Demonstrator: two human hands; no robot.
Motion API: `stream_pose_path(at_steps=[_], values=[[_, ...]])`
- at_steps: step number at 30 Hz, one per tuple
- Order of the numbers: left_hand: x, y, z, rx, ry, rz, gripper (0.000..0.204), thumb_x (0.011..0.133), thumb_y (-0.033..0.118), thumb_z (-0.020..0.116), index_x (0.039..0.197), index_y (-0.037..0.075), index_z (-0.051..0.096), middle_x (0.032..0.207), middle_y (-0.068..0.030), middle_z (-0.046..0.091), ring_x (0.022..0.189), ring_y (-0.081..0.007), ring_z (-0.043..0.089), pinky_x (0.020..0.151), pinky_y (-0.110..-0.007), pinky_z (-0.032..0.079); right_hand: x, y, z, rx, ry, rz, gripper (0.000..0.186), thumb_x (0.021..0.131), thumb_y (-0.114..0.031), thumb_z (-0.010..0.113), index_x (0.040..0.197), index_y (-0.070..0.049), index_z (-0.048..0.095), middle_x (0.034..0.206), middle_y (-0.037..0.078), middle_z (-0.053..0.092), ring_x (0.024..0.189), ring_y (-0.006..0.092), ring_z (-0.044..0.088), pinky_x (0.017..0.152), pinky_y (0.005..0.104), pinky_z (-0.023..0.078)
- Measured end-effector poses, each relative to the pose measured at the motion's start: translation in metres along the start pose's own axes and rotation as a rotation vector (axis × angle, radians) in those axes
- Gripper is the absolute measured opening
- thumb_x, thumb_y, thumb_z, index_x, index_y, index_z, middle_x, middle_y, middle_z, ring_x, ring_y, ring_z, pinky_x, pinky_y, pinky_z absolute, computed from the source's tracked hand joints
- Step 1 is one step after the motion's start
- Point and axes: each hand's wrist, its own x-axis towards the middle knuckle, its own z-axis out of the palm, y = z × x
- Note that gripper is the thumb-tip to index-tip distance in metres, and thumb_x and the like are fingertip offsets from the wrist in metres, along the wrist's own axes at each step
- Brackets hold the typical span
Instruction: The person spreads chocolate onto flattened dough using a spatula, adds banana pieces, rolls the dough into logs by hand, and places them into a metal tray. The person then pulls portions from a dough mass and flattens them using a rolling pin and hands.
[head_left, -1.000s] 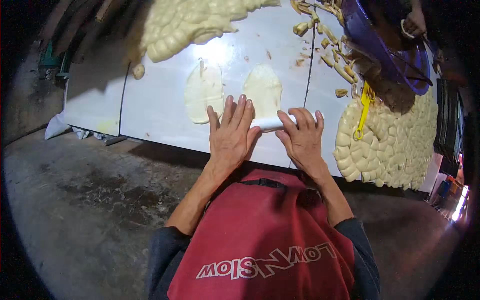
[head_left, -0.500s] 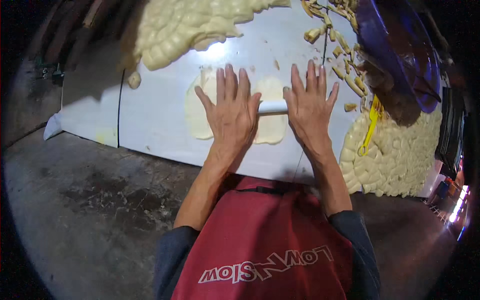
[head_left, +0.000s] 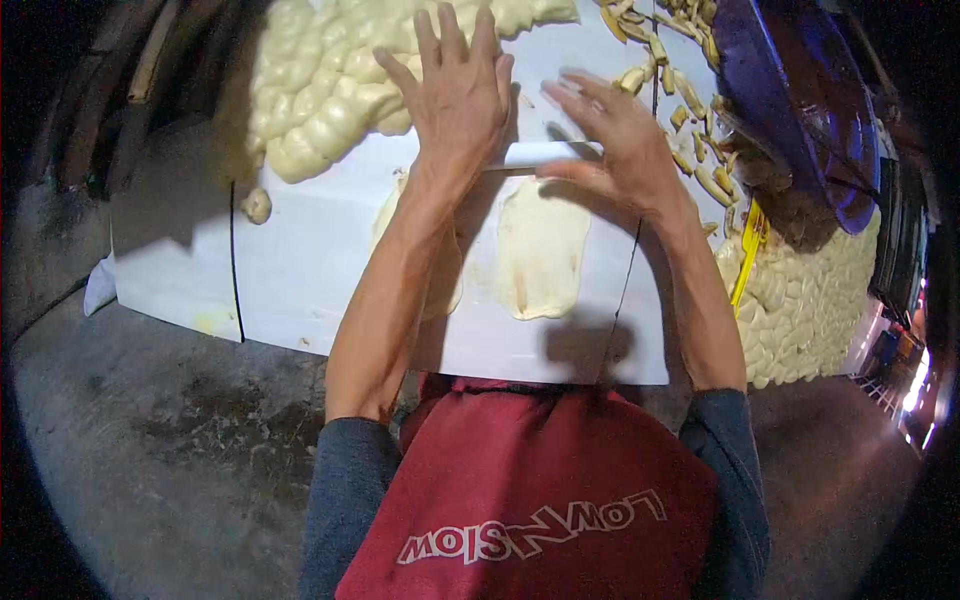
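Note:
My left hand is open, fingers spread, over the edge of the lumpy pale dough mass at upper left; I cannot tell if it touches it. My right hand is open beside the white rolling pin, fingers raised beyond it and thumb near its lower side. Just below the pin lies a flattened dough oval. A second oval is mostly hidden under my left forearm. Both ovals lie on the white worktop.
Banana pieces lie along the upper right, beside a large purple basin. A yellow utensil lies by another spread of dough portions on the right. Dark wooden pieces are at upper left; the concrete floor shows below.
Both hands and the rolling pin have moved forward, away from me, past the ovals. My right fingers have lifted and turned inward. The view has shifted, so the worktop appears lower.

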Motion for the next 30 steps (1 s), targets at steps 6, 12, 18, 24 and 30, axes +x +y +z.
stream_pose_path(at_steps=[6,12,18,24,30], values=[[-0.045,0.007,-0.058,-0.147,0.055,0.078,0.048,0.104,0.028,0.054,0.147,0.008,0.053,0.155,-0.0196,0.048,0.148,-0.0388,0.039,0.117,-0.074,0.017,-0.064,0.003,-0.020,-0.145,-0.122,0.333,0.046,0.091,-0.030,0.073,0.132,-0.009,0.067,0.119,0.016,0.068,0.099,0.0364,0.065,0.089,0.0479,0.051],[-0.108,0.037,-0.074,-0.112,-0.415,0.345,0.071,0.101,0.050,0.054,0.152,0.002,0.045,0.160,-0.0157,0.044,0.152,-0.0348,0.035,0.120,-0.072,0.011,-0.060,-0.049,-0.019,-0.193,-0.105,0.045,0.060,0.094,-0.035,0.068,0.145,-0.006,0.056,0.150,0.014,0.054,0.143,0.0320,0.045,0.116,0.0533,0.034],[-0.113,0.039,-0.070,-0.071,-0.413,0.248,0.090,0.095,0.066,0.052,0.156,0.001,0.041,0.164,-0.0164,0.038,0.155,-0.0328,0.030,0.118,-0.075,0.006,-0.083,-0.055,0.011,-0.256,-0.260,0.144,0.073,0.100,-0.055,0.052,0.154,-0.006,0.045,0.162,0.012,0.043,0.151,0.0339,0.036,0.124,0.0609,0.020],[-0.176,0.042,-0.108,-0.082,-0.547,0.315,0.086,0.100,0.063,0.047,0.158,0.000,0.035,0.167,-0.0198,0.031,0.157,-0.0347,0.025,0.118,-0.076,0.005,-0.154,-0.110,-0.005,0.013,-0.352,0.028,0.077,0.096,-0.059,0.056,0.154,-0.008,0.046,0.160,0.009,0.046,0.150,0.0271,0.040,0.123,0.0632,0.021],[-0.221,0.063,-0.117,-0.087,-0.604,0.303,0.095,0.094,0.070,0.051,0.156,0.000,0.039,0.165,-0.0174,0.036,0.155,-0.0308,0.030,0.118,-0.075,0.010,-0.169,-0.112,-0.022,-0.060,-0.405,0.106,0.079,0.096,-0.063,0.054,0.155,-0.011,0.044,0.163,0.008,0.042,0.154,0.0237,0.034,0.121,0.0726,0.012]])
